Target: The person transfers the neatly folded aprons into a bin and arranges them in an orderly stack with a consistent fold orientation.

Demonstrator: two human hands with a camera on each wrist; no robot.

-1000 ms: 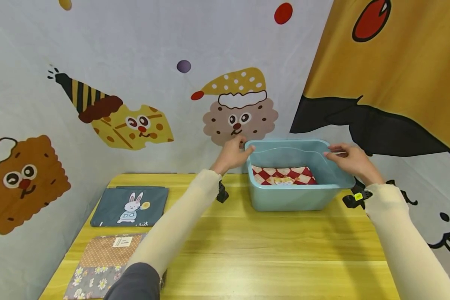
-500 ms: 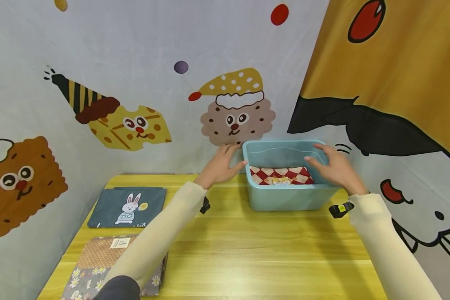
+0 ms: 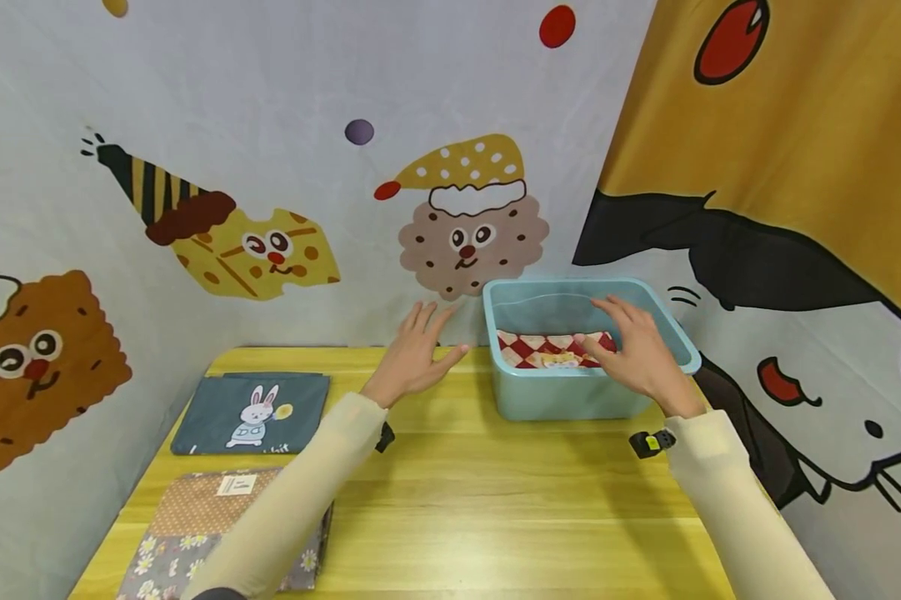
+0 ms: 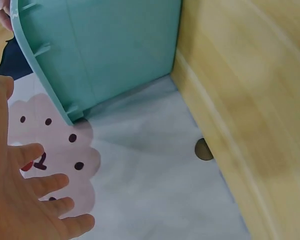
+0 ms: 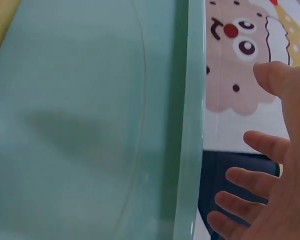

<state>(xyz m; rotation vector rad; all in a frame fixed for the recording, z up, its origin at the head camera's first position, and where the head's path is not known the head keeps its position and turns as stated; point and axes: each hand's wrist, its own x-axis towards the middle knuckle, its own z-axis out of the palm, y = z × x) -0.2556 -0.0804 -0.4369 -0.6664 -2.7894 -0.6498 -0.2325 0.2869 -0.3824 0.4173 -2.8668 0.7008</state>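
A light blue plastic bin [image 3: 570,397] stands at the back right of the wooden table. Inside it lies a folded red-and-white checkered cloth [image 3: 521,350]. My left hand [image 3: 412,358] is in the air left of the bin, fingers spread, holding nothing. In the left wrist view, that hand [image 4: 30,185] shows spread fingers, with the bin's side [image 4: 115,45] apart from them. My right hand [image 3: 640,354] hovers over the bin's right part, fingers extended and nothing held. The right wrist view has the hand [image 5: 260,185] beside the bin's rim [image 5: 191,120].
On the table's left side lie a folded dark blue cloth [image 3: 288,425] with a rabbit print and, nearer, a folded brown and grey daisy-print cloth [image 3: 195,508]. A cartoon-printed curtain [image 3: 270,83] hangs right behind the table [image 3: 480,500].
Both hands have come off the bin's rim. The left hand has moved left and nearer, the right hand left over the bin, and their fingers have spread. The bin stays in place.
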